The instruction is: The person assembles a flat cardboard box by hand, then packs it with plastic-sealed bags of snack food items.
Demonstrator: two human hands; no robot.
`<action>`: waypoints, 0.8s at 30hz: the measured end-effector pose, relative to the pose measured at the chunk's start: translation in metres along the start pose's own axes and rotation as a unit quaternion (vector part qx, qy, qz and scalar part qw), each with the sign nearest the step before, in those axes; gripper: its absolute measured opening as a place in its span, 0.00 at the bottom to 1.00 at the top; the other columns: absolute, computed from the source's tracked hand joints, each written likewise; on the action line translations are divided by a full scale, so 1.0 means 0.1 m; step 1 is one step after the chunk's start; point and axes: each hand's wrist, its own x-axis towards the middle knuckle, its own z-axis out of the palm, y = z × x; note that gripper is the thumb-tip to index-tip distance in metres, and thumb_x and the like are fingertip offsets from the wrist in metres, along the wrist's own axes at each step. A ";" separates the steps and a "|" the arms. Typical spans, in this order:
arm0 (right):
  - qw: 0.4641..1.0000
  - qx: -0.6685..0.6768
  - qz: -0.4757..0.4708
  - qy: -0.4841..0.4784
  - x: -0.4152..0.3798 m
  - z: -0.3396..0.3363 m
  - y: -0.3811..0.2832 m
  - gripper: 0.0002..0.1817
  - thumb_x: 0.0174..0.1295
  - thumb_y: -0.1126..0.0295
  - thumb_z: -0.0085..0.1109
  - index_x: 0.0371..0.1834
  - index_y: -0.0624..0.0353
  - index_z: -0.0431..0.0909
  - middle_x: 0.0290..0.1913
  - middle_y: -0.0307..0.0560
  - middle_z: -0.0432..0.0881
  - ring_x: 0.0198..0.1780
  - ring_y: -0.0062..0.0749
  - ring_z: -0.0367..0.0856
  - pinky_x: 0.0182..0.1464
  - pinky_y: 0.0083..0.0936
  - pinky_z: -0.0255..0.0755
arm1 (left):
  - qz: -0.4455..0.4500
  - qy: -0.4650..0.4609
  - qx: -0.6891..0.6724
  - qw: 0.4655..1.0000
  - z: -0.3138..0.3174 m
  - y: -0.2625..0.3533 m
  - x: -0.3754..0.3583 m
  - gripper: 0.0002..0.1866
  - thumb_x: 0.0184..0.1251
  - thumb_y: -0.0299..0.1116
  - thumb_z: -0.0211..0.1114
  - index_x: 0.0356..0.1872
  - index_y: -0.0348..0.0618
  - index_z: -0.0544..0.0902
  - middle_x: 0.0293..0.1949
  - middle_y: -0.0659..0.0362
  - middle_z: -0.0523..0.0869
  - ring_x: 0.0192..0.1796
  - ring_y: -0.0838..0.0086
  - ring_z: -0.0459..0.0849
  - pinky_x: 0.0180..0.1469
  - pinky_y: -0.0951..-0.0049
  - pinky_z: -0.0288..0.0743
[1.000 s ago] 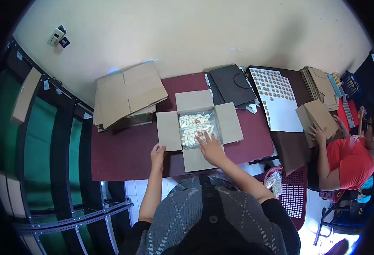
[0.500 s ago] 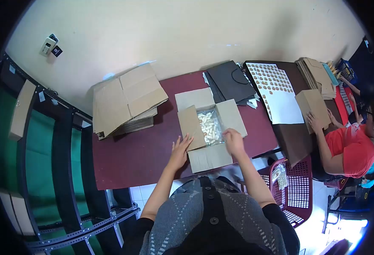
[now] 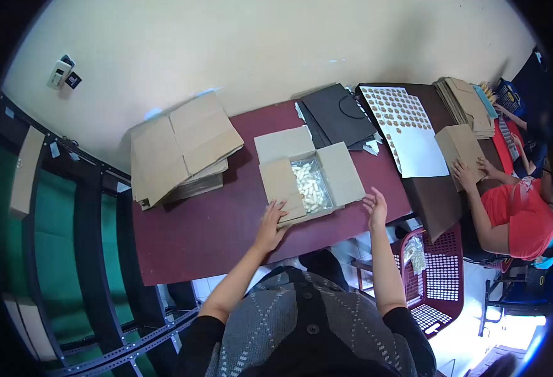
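Observation:
A cardboard box [image 3: 278,182] stands on the maroon table with its far, left and right flaps spread. Inside is a clear plastic bag of small white, capsule-like pieces [image 3: 311,188]. My left hand [image 3: 271,225] is closed on the near left corner of the box, fingers over the left flap; the thumb is partly hidden. Just past the box's near right corner, my right hand [image 3: 376,209] hangs open with its fingers apart and nothing in it.
Folded cardboard boxes [image 3: 188,138] are stacked at the left. Black paper bags [image 3: 339,116] and a printed sheet [image 3: 424,154] lie right of the box. A maroon basket [image 3: 443,270] stands below the table. At the right, a person in red [image 3: 515,217] handles another box [image 3: 459,151].
My right hand has left the bag's edge and moved right, opening. My left hand has shifted to the box's near corner. The near flap no longer shows spread out towards me.

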 end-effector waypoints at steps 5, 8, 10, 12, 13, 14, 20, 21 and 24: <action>0.991 0.113 0.032 -0.066 0.08 0.33 0.00 0.28 0.73 0.51 0.36 0.63 0.62 0.69 0.59 0.49 0.74 0.60 0.37 0.71 0.64 0.34 0.61 | -0.150 0.172 -0.063 0.972 0.27 0.02 0.16 0.34 0.58 0.35 0.69 0.65 0.42 0.64 0.62 0.38 0.68 0.65 0.47 0.65 0.68 0.52 0.55; 0.992 -0.067 -0.042 -0.095 -0.13 0.57 -0.31 0.29 0.74 0.52 0.35 0.63 0.66 0.70 0.65 0.51 0.70 0.66 0.36 0.66 0.68 0.32 0.55 | -0.267 0.209 -0.053 0.939 0.13 0.23 0.32 0.51 0.55 0.25 0.70 0.74 0.48 0.42 0.68 0.42 0.59 0.67 0.52 0.64 0.69 0.61 0.56; 0.964 -0.146 -0.172 -0.138 -0.20 0.70 -0.39 0.28 0.75 0.54 0.33 0.65 0.66 0.68 0.68 0.54 0.66 0.70 0.38 0.61 0.71 0.31 0.51 | -0.296 0.185 -0.215 0.912 0.11 0.18 0.37 0.54 0.55 0.24 0.70 0.75 0.52 0.39 0.69 0.44 0.59 0.68 0.56 0.63 0.69 0.62 0.58; 0.958 -0.160 -0.164 -0.173 -0.16 0.88 -0.37 0.29 0.75 0.53 0.32 0.67 0.66 0.65 0.70 0.54 0.63 0.72 0.38 0.58 0.72 0.31 0.49 | -0.287 0.146 -0.336 0.885 0.10 0.09 0.40 0.56 0.56 0.21 0.68 0.75 0.50 0.34 0.70 0.47 0.59 0.69 0.61 0.63 0.66 0.67 0.63; 0.951 -0.174 -0.154 -0.205 -0.15 0.96 -0.34 0.31 0.75 0.52 0.31 0.68 0.66 0.62 0.71 0.55 0.61 0.73 0.39 0.55 0.73 0.31 0.47 | -0.291 0.151 -0.336 0.883 0.12 0.05 0.38 0.56 0.56 0.21 0.68 0.75 0.50 0.34 0.70 0.47 0.59 0.69 0.61 0.63 0.66 0.67 0.63; 0.943 -0.187 -0.143 -0.235 -0.13 1.01 -0.32 0.32 0.75 0.51 0.29 0.70 0.66 0.59 0.72 0.55 0.59 0.75 0.40 0.52 0.73 0.31 0.45 | -0.295 0.129 -0.367 0.873 0.14 0.01 0.36 0.56 0.56 0.21 0.68 0.75 0.50 0.33 0.70 0.48 0.59 0.69 0.62 0.64 0.66 0.67 0.62; 0.856 -0.342 -0.105 -0.374 0.26 1.42 -0.29 0.34 0.69 0.48 0.43 0.72 0.58 0.57 0.75 0.60 0.47 0.77 0.48 0.43 0.73 0.38 0.45 | -0.248 0.120 -0.375 0.885 0.09 -0.22 0.40 0.56 0.56 0.22 0.68 0.75 0.53 0.34 0.71 0.50 0.59 0.69 0.65 0.63 0.65 0.69 0.63; 0.771 -0.524 -0.171 -0.317 0.23 1.46 -0.32 0.36 0.67 0.49 0.49 0.72 0.60 0.57 0.76 0.64 0.41 0.78 0.49 0.38 0.73 0.40 0.43 | -0.227 0.092 -0.344 0.907 0.06 -0.25 0.40 0.56 0.56 0.22 0.68 0.75 0.53 0.34 0.72 0.50 0.59 0.69 0.66 0.62 0.66 0.69 0.61; 0.834 -0.433 -0.148 -0.307 0.38 1.37 0.08 0.45 0.58 0.51 0.62 0.76 0.44 0.47 0.74 0.73 0.40 0.75 0.65 0.42 0.72 0.46 0.47 | -0.239 0.031 -0.313 0.919 -0.07 -0.12 0.42 0.56 0.54 0.20 0.67 0.75 0.50 0.34 0.72 0.50 0.58 0.71 0.67 0.60 0.68 0.71 0.57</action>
